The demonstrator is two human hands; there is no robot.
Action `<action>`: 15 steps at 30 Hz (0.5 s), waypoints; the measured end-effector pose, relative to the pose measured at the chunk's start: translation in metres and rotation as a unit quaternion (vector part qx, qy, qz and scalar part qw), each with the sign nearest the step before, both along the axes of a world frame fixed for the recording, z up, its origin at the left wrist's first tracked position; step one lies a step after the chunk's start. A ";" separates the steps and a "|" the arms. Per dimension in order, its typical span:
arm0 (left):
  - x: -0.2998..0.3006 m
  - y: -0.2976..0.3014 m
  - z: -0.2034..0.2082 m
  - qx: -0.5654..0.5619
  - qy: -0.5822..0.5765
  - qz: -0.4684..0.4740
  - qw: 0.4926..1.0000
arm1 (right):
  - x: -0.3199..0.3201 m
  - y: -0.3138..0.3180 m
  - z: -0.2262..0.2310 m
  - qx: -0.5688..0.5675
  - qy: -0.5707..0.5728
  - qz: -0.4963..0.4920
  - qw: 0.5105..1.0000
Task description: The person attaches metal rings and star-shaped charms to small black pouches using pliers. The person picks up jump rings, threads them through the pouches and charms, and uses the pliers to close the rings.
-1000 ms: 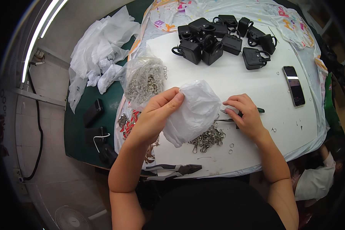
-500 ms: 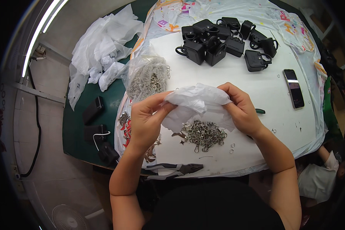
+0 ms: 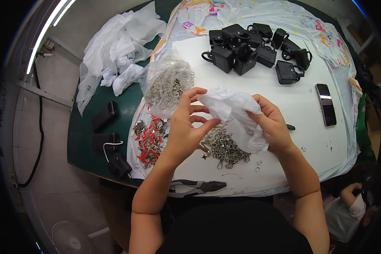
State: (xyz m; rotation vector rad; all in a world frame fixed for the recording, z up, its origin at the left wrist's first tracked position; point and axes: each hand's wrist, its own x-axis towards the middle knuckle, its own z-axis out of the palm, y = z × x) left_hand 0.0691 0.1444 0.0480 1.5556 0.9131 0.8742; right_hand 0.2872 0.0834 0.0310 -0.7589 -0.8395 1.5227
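A crumpled sheet of thin white wrapping, like tissue paper point(image 3: 230, 108), is held up over the board by my right hand point(image 3: 275, 127), which pinches its right side between thumb and fingers. At the sheet's left edge my left hand point(image 3: 184, 131) has its fingers and thumb spread apart, with the fingertips close to the wrapping. Below the sheet lies a heap of metal swivel clasps point(image 3: 226, 150), partly hidden by it. Left of my left hand is a pile of red and silver charms point(image 3: 150, 142). A clear bag of metal chains point(image 3: 167, 84) stands behind that pile.
Several black mini handbags point(image 3: 245, 51) cluster at the far side. A phone point(image 3: 326, 103) lies to the right and pliers point(image 3: 197, 186) by the near edge. More white wrapping point(image 3: 114, 46) and black power banks point(image 3: 104, 116) sit left. Another person point(image 3: 347, 211) is at lower right.
My left hand has let go of the wrapping's left side and spread its fingers. The sheet now hangs from my right hand, and more of the red charms shows.
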 end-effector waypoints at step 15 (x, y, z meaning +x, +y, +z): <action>0.046 -0.019 -0.019 -0.028 0.009 -0.030 0.999 | -0.006 -0.021 -0.021 -0.052 0.007 0.083 0.995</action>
